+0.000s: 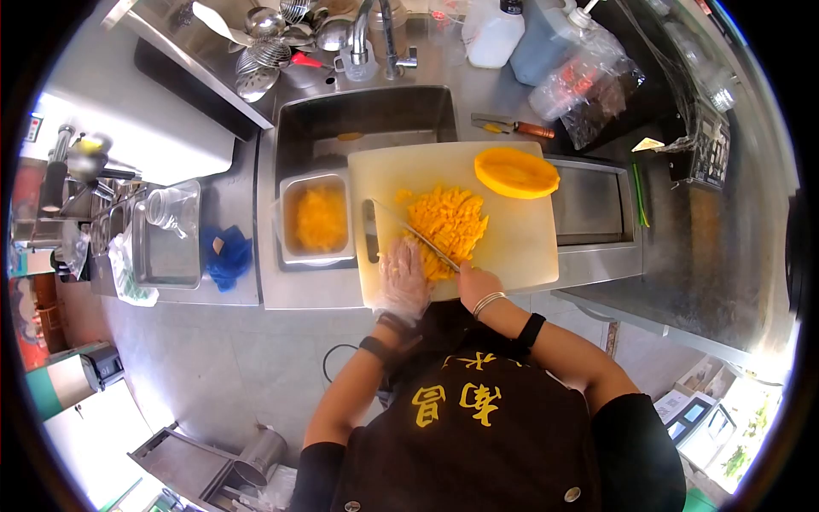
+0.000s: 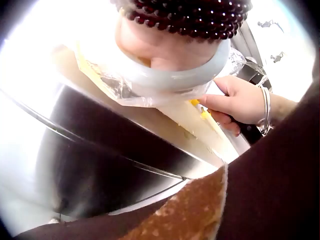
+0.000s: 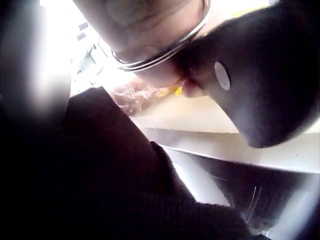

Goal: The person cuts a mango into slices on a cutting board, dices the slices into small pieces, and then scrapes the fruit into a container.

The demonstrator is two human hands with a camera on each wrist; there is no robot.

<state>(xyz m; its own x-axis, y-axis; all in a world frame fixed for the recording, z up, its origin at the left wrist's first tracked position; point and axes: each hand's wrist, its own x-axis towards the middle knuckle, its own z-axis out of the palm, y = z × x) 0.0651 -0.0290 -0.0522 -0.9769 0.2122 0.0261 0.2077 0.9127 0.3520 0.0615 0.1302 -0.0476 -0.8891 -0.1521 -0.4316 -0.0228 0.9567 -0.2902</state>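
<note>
In the head view the right hand (image 1: pixel 479 287) grips the handle of a knife (image 1: pixel 431 245), whose blade lies slantwise over chopped orange pieces (image 1: pixel 448 213) on a white cutting board (image 1: pixel 520 247). The gloved left hand (image 1: pixel 403 277) rests at the board's left part, fingers extended beside the blade and the pieces. A hollowed orange-yellow half (image 1: pixel 517 173) sits at the board's upper right. The left wrist view shows the right hand (image 2: pixel 240 102) curled round a dark handle; the left fingers are hidden there. In the right wrist view the gloved left hand (image 3: pixel 135 96) is partly visible.
Left of the board, a white container (image 1: pixel 290 183) holds orange pieces over the sink (image 1: pixel 367 102). Behind the board lies a wooden-handled tool (image 1: pixel 536 130). A blue cloth-like item (image 1: pixel 227 256) and a metal tray (image 1: pixel 166 277) are farther left; jugs (image 1: pixel 493 36) stand at the back.
</note>
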